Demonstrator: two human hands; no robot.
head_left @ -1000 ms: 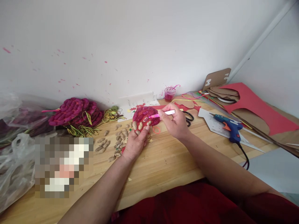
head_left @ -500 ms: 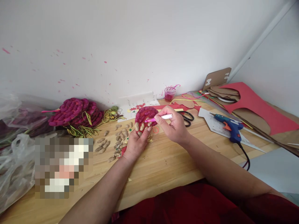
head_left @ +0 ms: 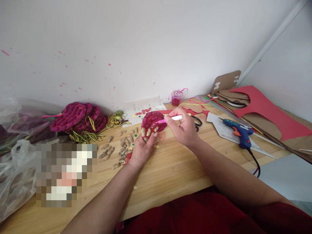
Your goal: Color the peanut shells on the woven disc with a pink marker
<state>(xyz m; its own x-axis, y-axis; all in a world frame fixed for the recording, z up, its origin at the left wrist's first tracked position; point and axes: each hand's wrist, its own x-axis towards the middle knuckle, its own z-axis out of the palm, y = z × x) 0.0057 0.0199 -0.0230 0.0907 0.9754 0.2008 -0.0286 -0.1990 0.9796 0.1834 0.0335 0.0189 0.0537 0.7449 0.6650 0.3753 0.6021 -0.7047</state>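
My left hand (head_left: pixel 141 150) holds up a round disc (head_left: pixel 153 123) covered in peanut shells, most painted magenta, several along its lower edge still bare tan. My right hand (head_left: pixel 184 129) grips a white-handled brush (head_left: pixel 171 118) whose pink tip touches the disc's upper right part. Both hands hover just above the wooden tabletop (head_left: pixel 170 169). Loose unpainted peanut shells (head_left: pixel 117 148) lie scattered on the wood to the left of my left hand.
A pile of finished magenta shell discs (head_left: pixel 78 117) sits at the back left beside plastic bags (head_left: pixel 14 169). A small cup of pink paint (head_left: pixel 176 97) stands by the wall. Black scissors (head_left: pixel 198 123), a blue glue gun (head_left: pixel 238 130) and red and brown card cut-outs (head_left: pixel 263 113) lie at right.
The brush tip slid left and down across the disc, then came back to the upper right. My left hand kept the disc nearly still.
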